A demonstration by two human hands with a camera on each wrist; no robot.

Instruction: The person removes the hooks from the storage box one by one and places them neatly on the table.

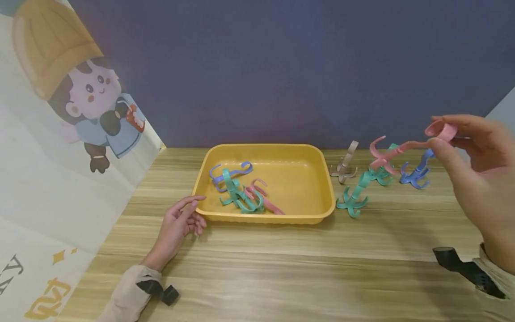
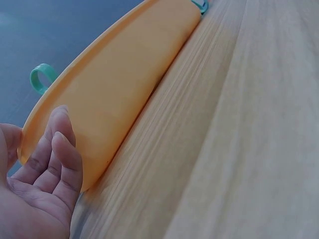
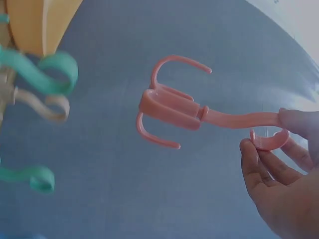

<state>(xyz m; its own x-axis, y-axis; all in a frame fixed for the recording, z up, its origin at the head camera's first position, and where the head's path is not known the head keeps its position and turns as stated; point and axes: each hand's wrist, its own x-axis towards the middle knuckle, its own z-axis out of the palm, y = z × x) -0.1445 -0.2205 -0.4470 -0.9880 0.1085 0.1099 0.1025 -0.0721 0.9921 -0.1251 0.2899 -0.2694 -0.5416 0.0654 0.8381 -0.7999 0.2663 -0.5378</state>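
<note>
My right hand pinches a pink claw hook by its curved hanger end, thumb on one side and fingers on the other. It is held in the air, prongs pointing left, above the right side of the table. My left hand holds the front left corner of a yellow tray, fingers loosely curled at the rim. Inside the tray lie a blue claw hook, green claw hooks tangled together, and another pink claw hook.
Right of the tray, a beige claw hook, a green claw hook and a blue claw hook stand prongs down on the wooden table. Another green hook is partly behind the held one. A dark panel rises behind.
</note>
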